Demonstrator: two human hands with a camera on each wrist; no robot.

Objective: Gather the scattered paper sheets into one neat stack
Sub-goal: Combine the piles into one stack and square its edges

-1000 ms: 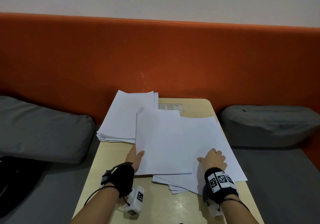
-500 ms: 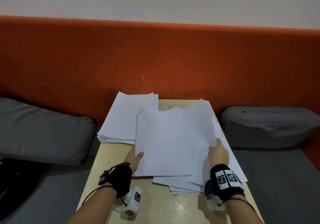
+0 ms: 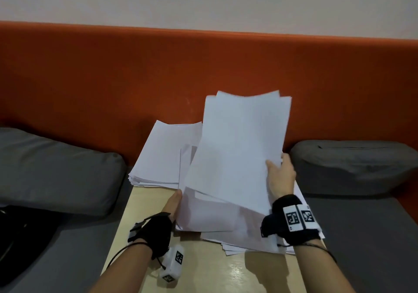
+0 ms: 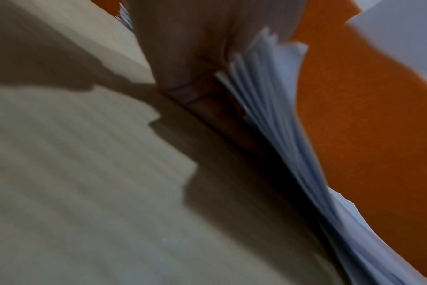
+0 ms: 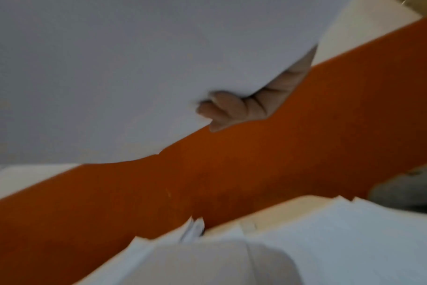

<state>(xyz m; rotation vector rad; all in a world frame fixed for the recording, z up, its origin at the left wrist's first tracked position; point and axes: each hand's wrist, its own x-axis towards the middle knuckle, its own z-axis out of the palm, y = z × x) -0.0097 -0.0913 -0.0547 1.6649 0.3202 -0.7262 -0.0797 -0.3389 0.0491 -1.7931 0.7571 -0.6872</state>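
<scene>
White paper sheets lie on a small wooden table (image 3: 135,236). My right hand (image 3: 280,172) grips the right edge of a bunch of sheets (image 3: 239,152) and holds it tilted up off the table, thumb in front. Its fingers (image 5: 244,108) curl behind the paper (image 5: 110,77). My left hand (image 3: 175,204) pinches the left edge of the sheets lying under that bunch; their fanned edges (image 4: 280,115) show beside a finger (image 4: 173,57). More loose sheets (image 3: 237,238) lie skewed beneath my right wrist. A thicker stack (image 3: 165,154) sits at the table's far left.
An orange padded backrest (image 3: 113,77) rises right behind the table. Grey cushions flank it, one on the left (image 3: 56,172) and one on the right (image 3: 352,166). A black bag (image 3: 18,236) lies at the far left. Bare tabletop shows near me.
My right hand went from resting flat on the right-hand sheets to gripping their edge and has lifted a bunch up and leftward. The left hand has stayed at the sheets' left edge.
</scene>
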